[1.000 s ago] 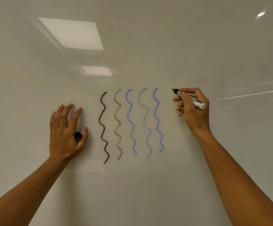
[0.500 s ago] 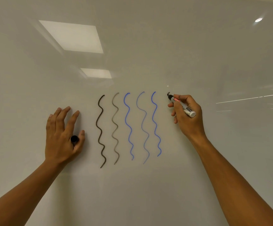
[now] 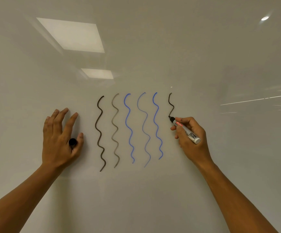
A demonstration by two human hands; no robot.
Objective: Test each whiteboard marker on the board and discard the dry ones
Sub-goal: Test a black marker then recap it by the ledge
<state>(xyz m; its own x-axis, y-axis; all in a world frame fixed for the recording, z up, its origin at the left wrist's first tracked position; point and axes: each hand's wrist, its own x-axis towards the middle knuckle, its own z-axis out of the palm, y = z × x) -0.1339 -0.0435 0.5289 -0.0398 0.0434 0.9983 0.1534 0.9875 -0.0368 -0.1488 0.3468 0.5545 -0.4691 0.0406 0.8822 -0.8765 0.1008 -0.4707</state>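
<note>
Left hand [image 3: 59, 138] flat against the whiteboard [image 3: 220, 165], fingers spread and straight, black cap [image 3: 72, 142] tucked between thumb and forefinger. Right of it, five finished test squiggles: dark squiggle [image 3: 100, 133], faded grey squiggle [image 3: 115, 130], blue squiggle [image 3: 128, 126], pale blue squiggle [image 3: 144, 128], another blue squiggle [image 3: 157, 125]. Next, a short new dark stroke [image 3: 170, 105], tip at its lower end. Right hand [image 3: 191, 140] grips the marker [image 3: 185, 130] in a pen hold, fingers curled round the front of the barrel, tip touching the board.

Handling guess: marker light, rigid, smooth plastic; hold near the tip for control, light pressure is enough. Cap small, easy to drop.

Hard to tell: label text on the barrel is too small to read. Other markers and any bin are out of frame. Glare and ceiling-light reflections wash the board's upper part.
</note>
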